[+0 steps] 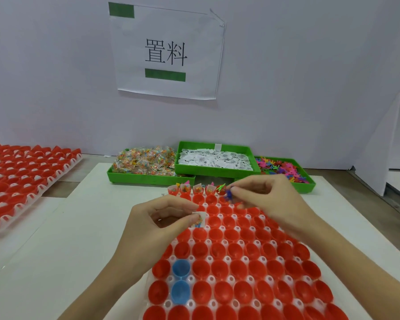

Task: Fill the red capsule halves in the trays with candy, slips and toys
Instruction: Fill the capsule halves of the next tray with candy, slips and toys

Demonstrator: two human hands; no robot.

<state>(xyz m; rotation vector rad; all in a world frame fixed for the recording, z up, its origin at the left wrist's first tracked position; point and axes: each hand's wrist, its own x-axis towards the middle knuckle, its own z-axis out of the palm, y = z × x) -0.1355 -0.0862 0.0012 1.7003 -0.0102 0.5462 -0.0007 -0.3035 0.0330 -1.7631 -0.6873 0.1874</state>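
The big tray (219, 294) of red capsule halves (219, 267) lies in front of the person, mostly unfilled; only the far row, at twelve o'clock, already holds contents. Behind it stand three green bins: candy (146, 162), slips (215, 159) and toys (280, 168), kept near for easy reach. The left hand (157, 221) pinches a candy packet with a slip (198, 219), probably to drop both together. The right hand (263, 197) pinches a blue toy (229, 194) above that far row.

Left hand (157, 218) pinches slip (199, 219); right hand (267, 196) pinches toy (229, 194).
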